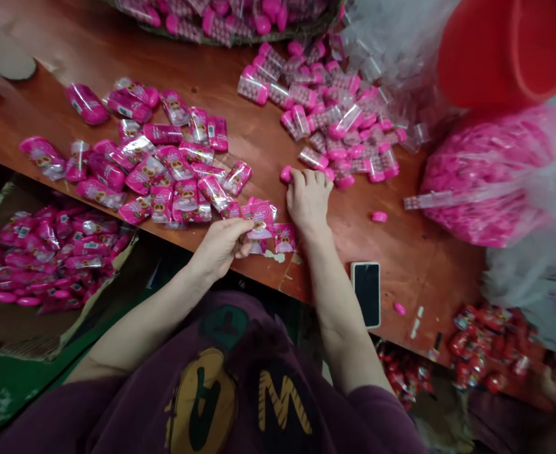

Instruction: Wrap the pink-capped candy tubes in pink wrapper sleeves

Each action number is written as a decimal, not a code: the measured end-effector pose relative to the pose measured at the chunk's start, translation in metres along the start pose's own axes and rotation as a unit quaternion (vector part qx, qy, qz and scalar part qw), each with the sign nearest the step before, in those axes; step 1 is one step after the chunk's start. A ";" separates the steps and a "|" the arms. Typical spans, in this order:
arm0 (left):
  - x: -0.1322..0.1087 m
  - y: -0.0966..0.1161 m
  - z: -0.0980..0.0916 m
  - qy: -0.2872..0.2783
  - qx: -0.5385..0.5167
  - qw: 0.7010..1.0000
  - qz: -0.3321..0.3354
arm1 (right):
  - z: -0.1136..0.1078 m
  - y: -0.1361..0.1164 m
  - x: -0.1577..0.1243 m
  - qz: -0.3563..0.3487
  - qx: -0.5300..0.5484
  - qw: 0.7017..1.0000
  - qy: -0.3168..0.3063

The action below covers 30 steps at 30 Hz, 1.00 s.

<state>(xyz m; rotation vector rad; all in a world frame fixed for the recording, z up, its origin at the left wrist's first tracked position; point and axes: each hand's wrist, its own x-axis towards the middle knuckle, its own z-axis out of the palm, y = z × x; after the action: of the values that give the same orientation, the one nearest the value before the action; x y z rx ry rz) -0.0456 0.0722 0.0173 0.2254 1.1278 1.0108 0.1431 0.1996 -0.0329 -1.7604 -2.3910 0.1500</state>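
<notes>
Near the table's front edge my left hand [225, 246] is closed, with thumb and fingers pinching a pink printed wrapper [260, 217]. Another flat pink wrapper [285, 238] lies just to its right. My right hand [309, 200] is curled, palm down, over a small pink-capped tube; its pink cap [286, 174] sticks out at the left of the fingers, and the hand hides the rest. Right beyond these fingers spreads a pile of clear tubes with pink caps [325, 116], filled with small beads. Left of my left hand lie many wrapped pink packs [164, 167].
A box [121, 265] of wrapped packs stands below the table at left. At the back is a basket [193, 34] of capped tubes. To the right are a red bucket [486, 57], a bag of pink pieces [490, 183], a phone [367, 294] and red packs [488, 347].
</notes>
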 end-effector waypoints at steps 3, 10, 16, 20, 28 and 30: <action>-0.001 -0.006 0.003 0.003 0.002 1.000 0.007 | 0.005 0.009 -0.042 0.063 0.190 0.978 0.059; -0.006 -0.027 0.026 0.003 0.026 0.999 0.023 | -0.001 -0.010 -0.136 0.202 0.622 0.757 0.005; -0.011 -0.040 0.038 0.037 0.031 0.999 0.013 | -0.020 -0.049 -0.190 0.251 0.646 0.719 0.060; -0.015 -0.043 0.044 0.033 0.033 0.999 0.001 | -0.020 -0.067 -0.198 0.263 0.637 0.717 0.105; -0.019 -0.052 0.045 -0.018 0.075 0.997 -0.017 | -0.015 -0.078 -0.199 0.253 0.608 0.746 0.098; -0.020 -0.053 0.044 -0.041 0.080 0.996 -0.030 | -0.014 -0.077 -0.201 0.248 0.620 0.740 0.081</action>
<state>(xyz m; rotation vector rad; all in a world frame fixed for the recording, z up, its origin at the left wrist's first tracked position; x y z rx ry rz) 0.0191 0.0411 0.0182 0.3556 1.1352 0.8512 0.1314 -0.0154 -0.0203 -1.4327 -0.9976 1.2361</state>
